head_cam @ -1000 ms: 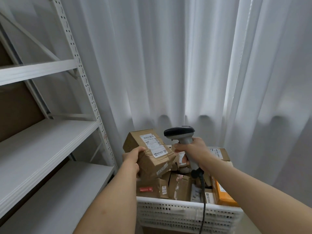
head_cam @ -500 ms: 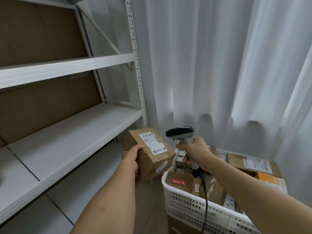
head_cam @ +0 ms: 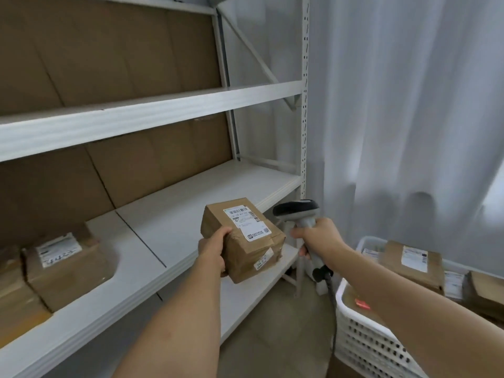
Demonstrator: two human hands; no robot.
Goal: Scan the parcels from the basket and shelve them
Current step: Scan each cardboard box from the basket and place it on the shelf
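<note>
Since half a second ago, the view has swung left, bringing shelved parcels (head_cam: 62,266) into sight on the middle shelf (head_cam: 169,238) at far left. Right of them, the left hand (head_cam: 214,248) grips the near-left end of a brown parcel (head_cam: 242,238), fingers wrapped over its top edge, label up, above the shelf's front edge. Just beside it, the right hand (head_cam: 317,237) clenches the scanner (head_cam: 297,214) handle. At far right stands the white basket (head_cam: 365,339) of parcels.
</note>
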